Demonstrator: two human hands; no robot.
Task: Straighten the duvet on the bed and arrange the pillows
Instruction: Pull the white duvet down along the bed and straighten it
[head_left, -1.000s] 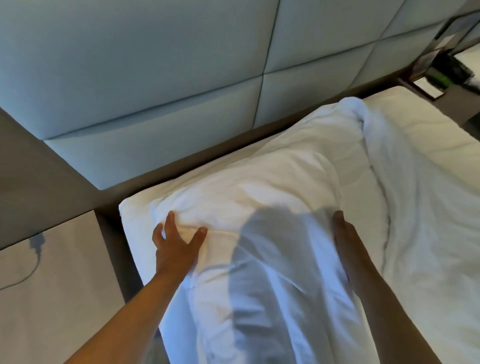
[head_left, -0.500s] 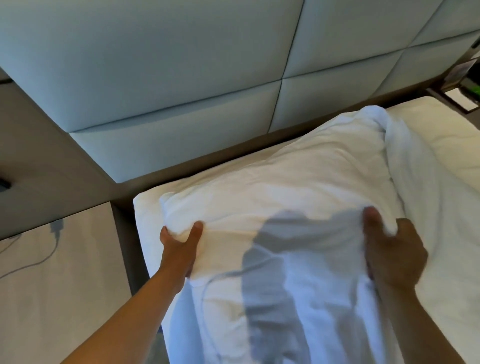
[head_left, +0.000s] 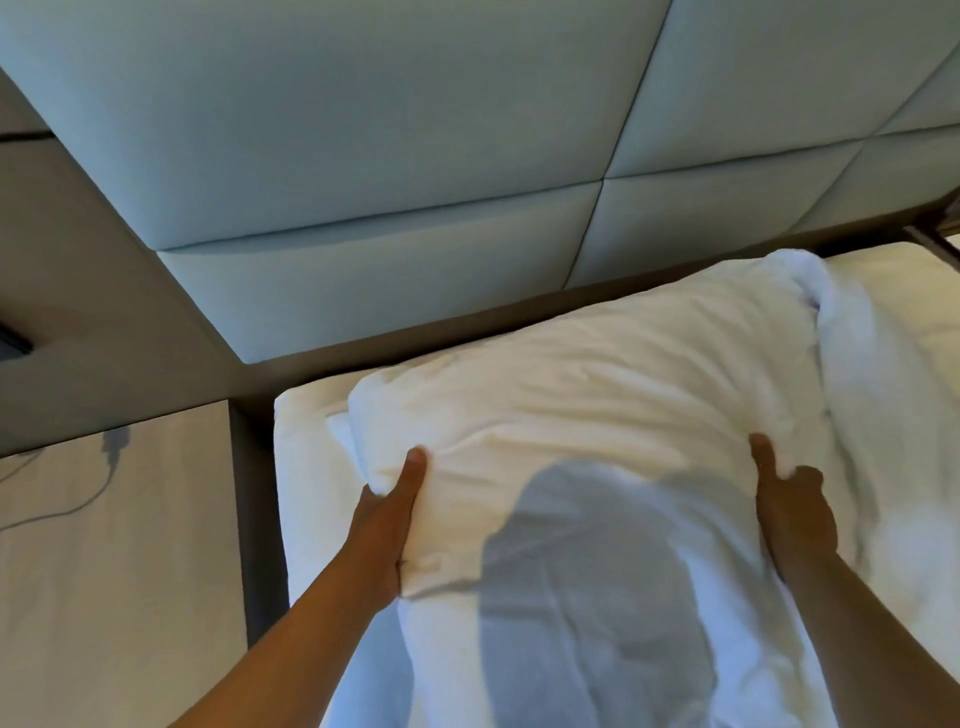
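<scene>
A white pillow (head_left: 597, 395) lies at the head of the bed, close to the padded headboard. My left hand (head_left: 387, 519) grips its left edge, thumb on top and fingers tucked underneath. My right hand (head_left: 789, 504) grips its right edge the same way, fingers hidden under the fabric. White duvet (head_left: 904, 426) lies bunched to the right of the pillow. A white sheet (head_left: 306, 467) shows at the bed's left corner. My head's shadow falls across the pillow's near part.
The pale padded headboard (head_left: 363, 156) rises right behind the pillow. A light bedside table (head_left: 114, 571) with a cable and plug (head_left: 111, 441) stands to the left, with a narrow gap between it and the bed. A dark object (head_left: 930, 234) shows at the far right.
Both hands went from resting on top of the pillow to gripping its two side edges. The pillow has bunched up and shifted toward the headboard, while the view swung left.
</scene>
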